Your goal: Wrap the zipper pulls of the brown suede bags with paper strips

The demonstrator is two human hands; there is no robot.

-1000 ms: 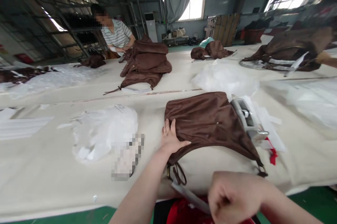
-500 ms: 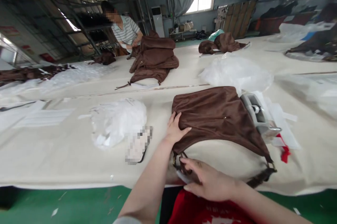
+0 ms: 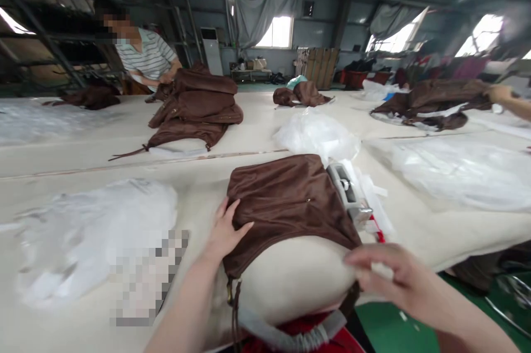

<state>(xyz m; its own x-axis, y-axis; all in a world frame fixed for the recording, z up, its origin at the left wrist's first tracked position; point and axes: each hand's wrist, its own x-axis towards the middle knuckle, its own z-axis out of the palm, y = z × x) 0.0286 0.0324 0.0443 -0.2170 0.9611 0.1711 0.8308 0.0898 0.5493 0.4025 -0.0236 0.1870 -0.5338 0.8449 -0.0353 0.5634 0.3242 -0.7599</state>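
Head view: left hand (image 3: 224,234) splayed on edge of bag (image 3: 282,203), right hand (image 3: 409,281) (grip unclear) at strap (image 3: 350,297).

Head-worn view — forward and down.

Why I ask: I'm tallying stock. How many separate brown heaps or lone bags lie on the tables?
5: bag under the left hand; stack by the striped shirt; far-left heap; middle heap behind the plastic; right heap by another person's hand. Others may be hidden.
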